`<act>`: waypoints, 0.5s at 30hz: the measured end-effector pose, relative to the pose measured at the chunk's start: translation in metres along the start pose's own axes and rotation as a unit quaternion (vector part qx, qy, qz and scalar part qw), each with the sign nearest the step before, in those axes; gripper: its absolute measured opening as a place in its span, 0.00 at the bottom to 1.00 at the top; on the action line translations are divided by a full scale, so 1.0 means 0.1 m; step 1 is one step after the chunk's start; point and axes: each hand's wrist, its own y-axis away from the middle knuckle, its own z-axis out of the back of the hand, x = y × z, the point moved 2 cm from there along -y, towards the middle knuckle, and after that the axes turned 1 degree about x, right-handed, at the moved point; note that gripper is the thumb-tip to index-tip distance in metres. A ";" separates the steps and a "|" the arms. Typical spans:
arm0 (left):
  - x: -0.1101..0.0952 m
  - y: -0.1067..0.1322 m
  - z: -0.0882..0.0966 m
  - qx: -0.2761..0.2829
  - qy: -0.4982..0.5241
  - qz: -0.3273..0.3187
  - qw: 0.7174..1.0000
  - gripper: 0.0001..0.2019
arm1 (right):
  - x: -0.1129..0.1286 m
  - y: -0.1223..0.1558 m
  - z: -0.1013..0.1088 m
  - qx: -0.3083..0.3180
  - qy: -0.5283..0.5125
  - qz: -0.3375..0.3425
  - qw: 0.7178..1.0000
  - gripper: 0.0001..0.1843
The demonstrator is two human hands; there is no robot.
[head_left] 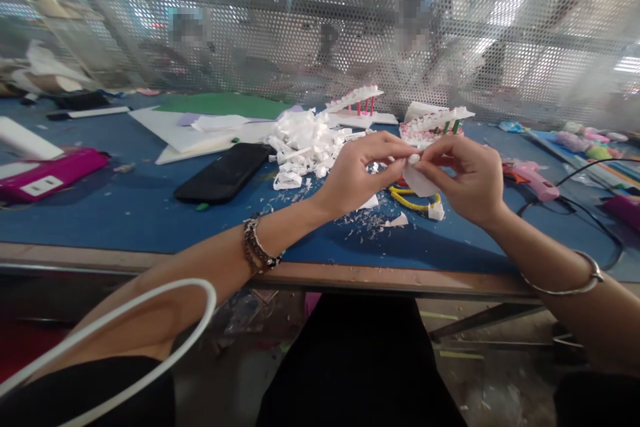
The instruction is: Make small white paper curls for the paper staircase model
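Between both hands, just above the blue tabletop, is a small thin white piece that looks like paper or foam sheet. My left hand pinches its upper left edge. Thumb and fingers of my right hand pinch it from the other side. Below it lie yellow-handled scissors, their blades hidden from me. White scraps and fine crumbs are scattered in front of the hands. A heap of white offcuts sits left of my left hand.
A black phone lies left of the heap, with white and green sheets behind. Two small white stair-like models stand at the back. A pink glue gun with a black cord is at right. A perforated metal screen rises behind.
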 end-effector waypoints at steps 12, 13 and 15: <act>0.02 0.01 -0.01 0.036 0.064 0.048 0.996 0.10 | -0.02 -0.02 0.05 0.045 -0.017 -0.019 0.999 0.09; 0.04 0.02 -0.03 0.034 0.081 0.063 0.994 0.11 | -0.02 -0.02 0.04 0.045 -0.019 -0.021 0.999 0.09; 0.06 0.02 -0.04 0.027 0.104 0.084 0.991 0.12 | -0.03 -0.02 0.04 0.046 -0.027 -0.025 0.998 0.09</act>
